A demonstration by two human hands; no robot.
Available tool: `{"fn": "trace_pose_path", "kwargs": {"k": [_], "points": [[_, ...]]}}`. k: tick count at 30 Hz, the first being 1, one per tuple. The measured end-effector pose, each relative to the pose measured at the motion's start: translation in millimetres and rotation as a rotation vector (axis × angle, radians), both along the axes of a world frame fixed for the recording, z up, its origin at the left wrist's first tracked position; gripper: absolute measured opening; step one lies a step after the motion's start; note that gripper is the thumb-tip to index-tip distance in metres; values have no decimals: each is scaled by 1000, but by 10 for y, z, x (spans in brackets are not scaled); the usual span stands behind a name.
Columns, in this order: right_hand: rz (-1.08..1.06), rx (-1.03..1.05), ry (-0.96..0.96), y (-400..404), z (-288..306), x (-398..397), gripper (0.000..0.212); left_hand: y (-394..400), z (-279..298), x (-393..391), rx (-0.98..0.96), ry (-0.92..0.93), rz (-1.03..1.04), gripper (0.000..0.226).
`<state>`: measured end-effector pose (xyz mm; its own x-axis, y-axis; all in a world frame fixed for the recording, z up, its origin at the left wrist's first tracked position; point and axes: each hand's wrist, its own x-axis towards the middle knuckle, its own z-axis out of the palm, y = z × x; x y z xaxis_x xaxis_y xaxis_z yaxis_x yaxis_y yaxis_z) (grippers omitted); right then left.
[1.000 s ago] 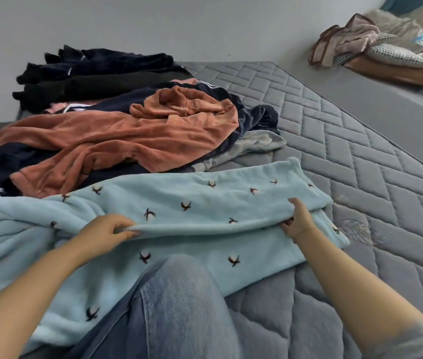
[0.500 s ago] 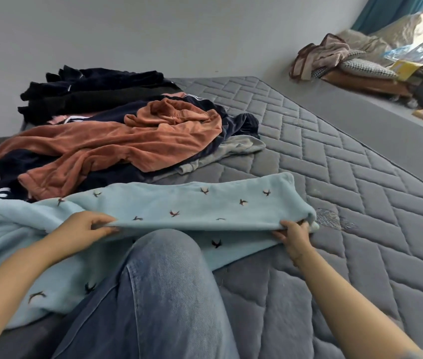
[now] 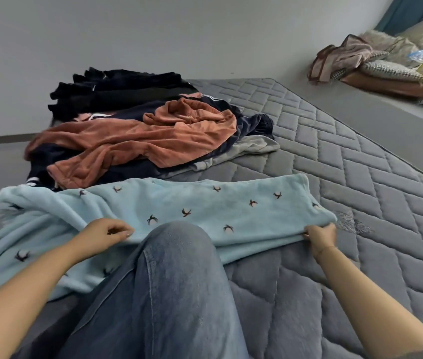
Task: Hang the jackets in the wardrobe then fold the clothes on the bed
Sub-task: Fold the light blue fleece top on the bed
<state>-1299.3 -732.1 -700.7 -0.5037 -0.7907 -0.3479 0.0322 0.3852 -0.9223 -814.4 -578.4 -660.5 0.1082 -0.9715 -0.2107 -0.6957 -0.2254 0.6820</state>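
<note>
**Head cam: both hands on the blue fleece**

Head view looks down at the bed (image 3: 360, 156), where a light blue fleece garment (image 3: 205, 203) lies stretched sideways just past a knee in jeans (image 3: 176, 268). Left hand (image 3: 104, 233) has its fingers curled onto the near folded edge, and right hand (image 3: 320, 235) pinches that same edge at the far right end. Hands are well apart. Behind the fleece sits a messy clothes pile (image 3: 138, 136), rust-orange piece on top.

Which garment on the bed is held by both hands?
The light blue fleece garment with small dark motifs, nearest the person; the rust-orange fleece one lies untouched behind it.
</note>
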Motion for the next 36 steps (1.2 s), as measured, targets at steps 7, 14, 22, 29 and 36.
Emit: {"fn": "trace_pose_path", "kwargs": {"k": [7,14,22,29,36], "points": [[25,42,-151,419,161,1198,49,-94,48,366,-144,230,317,10],[237,-25,-414,579,612,2465,38,164,-33,1124,-275,302,682,18],[1195,-154,20,865,905,4122,18,1022,-254,1909,-85,328,1209,53],[1838,-437,750,1446,270,4945,33,1661,-626,1780,557,652,1175,82],[1970,-829,1189,1856,-116,4941,26,1707,-948,1691,8,1338,1405,42]]}}
